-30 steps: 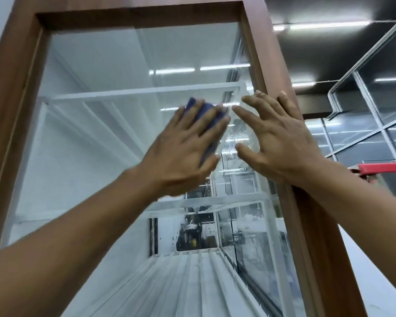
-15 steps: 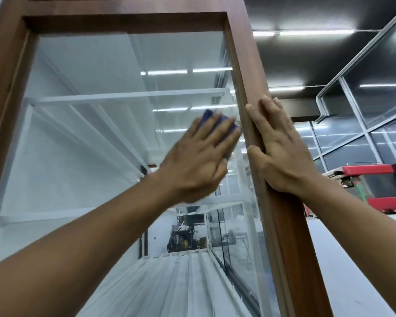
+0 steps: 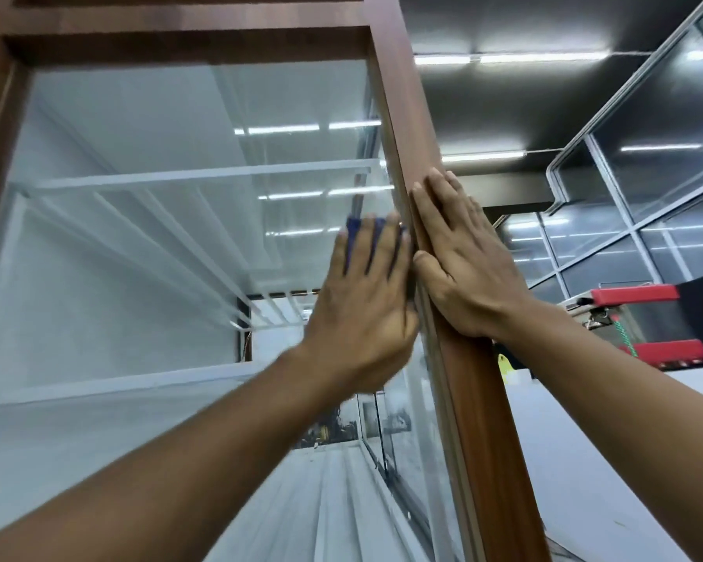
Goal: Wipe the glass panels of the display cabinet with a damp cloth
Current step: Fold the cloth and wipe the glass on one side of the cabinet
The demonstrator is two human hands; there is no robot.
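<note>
Left hand, fingers flat, presses the blue cloth on the glass panel just beside the wooden upright; right hand lies flat on that upright. Wiping is under way; next, probably, an even stroke away from it.

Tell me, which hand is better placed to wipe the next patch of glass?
Left: the left hand presses the blue cloth against the glass panel; the right hand rests on the wooden frame.

The left hand lies on the cloth against the glass at centre frame; the right hand lies just right of it, on the post.
</note>
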